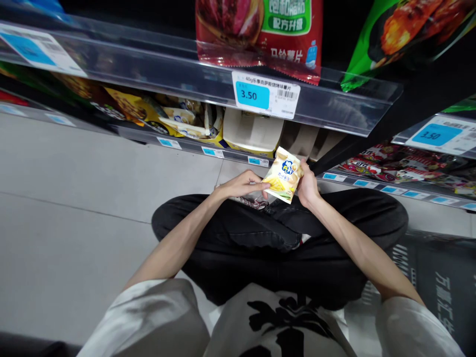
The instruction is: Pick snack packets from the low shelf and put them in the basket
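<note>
Right of the frame's centre, we hold a cream-and-yellow snack packet: our left hand pinches its lower left edge, our right hand its right side. At top centre, a red potato-chip bag sits above a 3.50 price label.

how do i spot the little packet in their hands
Find the big red bag on the shelf, then drop past the 3.50 price tag beneath it. Over the black trousers, the left hand and right hand hold a small cream packet with a blue logo. Its neighbours sit on shelves; only this one is held.
</note>
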{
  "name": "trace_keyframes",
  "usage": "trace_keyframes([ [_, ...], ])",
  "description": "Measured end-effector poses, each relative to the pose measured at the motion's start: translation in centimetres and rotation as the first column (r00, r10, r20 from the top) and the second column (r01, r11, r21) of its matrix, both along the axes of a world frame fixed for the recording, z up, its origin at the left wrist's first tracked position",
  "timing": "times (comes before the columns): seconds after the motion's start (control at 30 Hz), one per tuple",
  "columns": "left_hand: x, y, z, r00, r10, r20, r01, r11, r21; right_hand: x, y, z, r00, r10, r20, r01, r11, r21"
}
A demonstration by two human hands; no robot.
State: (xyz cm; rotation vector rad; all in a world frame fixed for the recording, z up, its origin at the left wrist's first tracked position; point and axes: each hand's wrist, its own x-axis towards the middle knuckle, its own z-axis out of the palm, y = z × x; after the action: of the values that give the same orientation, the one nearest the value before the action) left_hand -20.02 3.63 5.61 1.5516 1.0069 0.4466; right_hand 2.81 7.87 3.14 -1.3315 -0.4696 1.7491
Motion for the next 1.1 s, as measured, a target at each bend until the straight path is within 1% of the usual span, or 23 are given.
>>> trace_keyframes([
  [0.23, -0.07, 0.02, -0.25, 1.0, 0.005, 0.005, -0.005, 1.0, -0.017, -0.03, -0.02, 0.32, 1.0, 0.003, 0.018, -0.003, 1.0, -0.02],
  [0.43, -0.02, 0.04, -0.03, 1.0, 0.002, -0.008, -0.002, 1.0, -0.008, -0.08, -0.02, 0.61, 1.0, 0.004, -0.003, -0.004, 1.0, -0.027],
  [0.67, -0.03, 0.01, -0.09, 1.0, 0.002, -0.003, -0.002, 1.0, -0.006, -0.02, 0.04, 0.38, 1.0, 0.01, 0.022, -0.009, 1.0, -0.027],
  [0.83, -0.01, 0.02, -0.27, 0.999, 0.024, 0.037, -0.024, 1.0, -0.011, 0.0, 0.08, 0.38, 0.999, 0.004, 0.041, -0.003, 0.999, -0.036],
  [0.93, -0.05, 0.03, -0.36, 0.998, 0.018, 0.056, -0.018, 1.0, 0.006, -0.05, 0.05, 0.52, 1.0, -0.001, 0.027, 0.002, 0.999, -0.033],
  [1.1, -0.13, 0.03, -0.31, 1.0, -0.006, -0.006, 0.006, 1.0, 0.01, -0.15, 0.03, 0.97, 1.0, -0.008, 0.025, 0.009, 0.998, -0.055],
])
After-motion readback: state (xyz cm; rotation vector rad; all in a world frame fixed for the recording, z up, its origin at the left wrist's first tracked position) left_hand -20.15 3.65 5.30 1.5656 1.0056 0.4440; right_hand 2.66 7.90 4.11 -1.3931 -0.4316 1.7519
